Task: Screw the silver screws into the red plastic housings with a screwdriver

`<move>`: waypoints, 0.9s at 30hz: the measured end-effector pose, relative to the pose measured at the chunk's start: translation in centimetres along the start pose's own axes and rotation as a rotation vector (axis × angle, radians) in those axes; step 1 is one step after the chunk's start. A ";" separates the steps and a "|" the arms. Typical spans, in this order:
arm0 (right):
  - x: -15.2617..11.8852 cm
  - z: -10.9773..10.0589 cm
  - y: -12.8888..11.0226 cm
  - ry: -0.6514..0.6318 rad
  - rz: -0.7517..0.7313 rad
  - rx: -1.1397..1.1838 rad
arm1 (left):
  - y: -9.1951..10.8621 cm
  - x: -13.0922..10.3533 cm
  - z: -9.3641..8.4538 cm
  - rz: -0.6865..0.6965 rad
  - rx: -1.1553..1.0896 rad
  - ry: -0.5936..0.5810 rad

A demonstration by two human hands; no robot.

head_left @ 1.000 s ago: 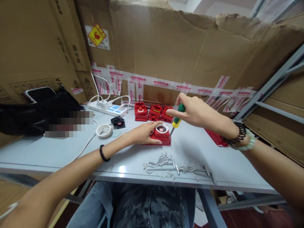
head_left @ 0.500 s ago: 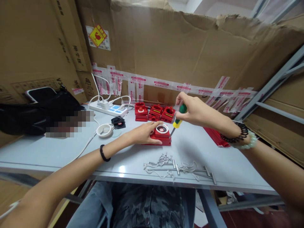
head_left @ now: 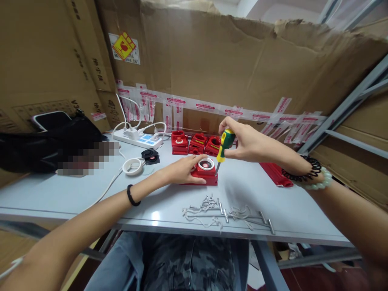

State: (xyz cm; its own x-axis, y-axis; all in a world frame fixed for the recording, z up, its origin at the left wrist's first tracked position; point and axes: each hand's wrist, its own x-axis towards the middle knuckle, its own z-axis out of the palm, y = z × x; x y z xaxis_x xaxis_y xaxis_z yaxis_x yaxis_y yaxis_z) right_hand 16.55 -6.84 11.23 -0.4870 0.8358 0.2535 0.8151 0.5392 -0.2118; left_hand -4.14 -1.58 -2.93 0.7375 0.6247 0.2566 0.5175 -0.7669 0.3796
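Observation:
A red square device (head_left: 205, 173) with a round white-rimmed opening on top lies on the grey table (head_left: 75, 194). My left hand (head_left: 181, 169) rests flat against its left side and holds it down. My right hand (head_left: 242, 139) grips a green-and-yellow screwdriver (head_left: 223, 146) by the handle. The tool stands nearly upright, its tip at the device's right front corner.
Three more red devices (head_left: 197, 144) stand in a row behind. Loose screws and long metal pins (head_left: 224, 212) lie near the front edge. A flat red part (head_left: 275, 173) lies to the right. A white power strip (head_left: 138, 139), cables, a white ring (head_left: 132, 165), and a black bag (head_left: 45, 141) are at left. Cardboard walls surround the table.
My right hand has shifted its grip and tipped the screwdriver from a slant to nearly upright. My left hand and the red device have stayed put.

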 end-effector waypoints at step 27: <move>-0.1 1.2 -0.1 0.436 -0.023 0.282 | 0.3 0.0 -0.1 -0.006 -0.004 0.003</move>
State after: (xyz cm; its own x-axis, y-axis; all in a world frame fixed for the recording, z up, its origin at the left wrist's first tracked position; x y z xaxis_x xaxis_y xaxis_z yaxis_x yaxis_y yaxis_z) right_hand 16.17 -6.83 10.12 -0.2788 0.7350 0.6181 0.6600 0.6142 -0.4326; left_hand -4.05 -1.82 -2.74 0.7334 0.6295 0.2567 0.5202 -0.7627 0.3842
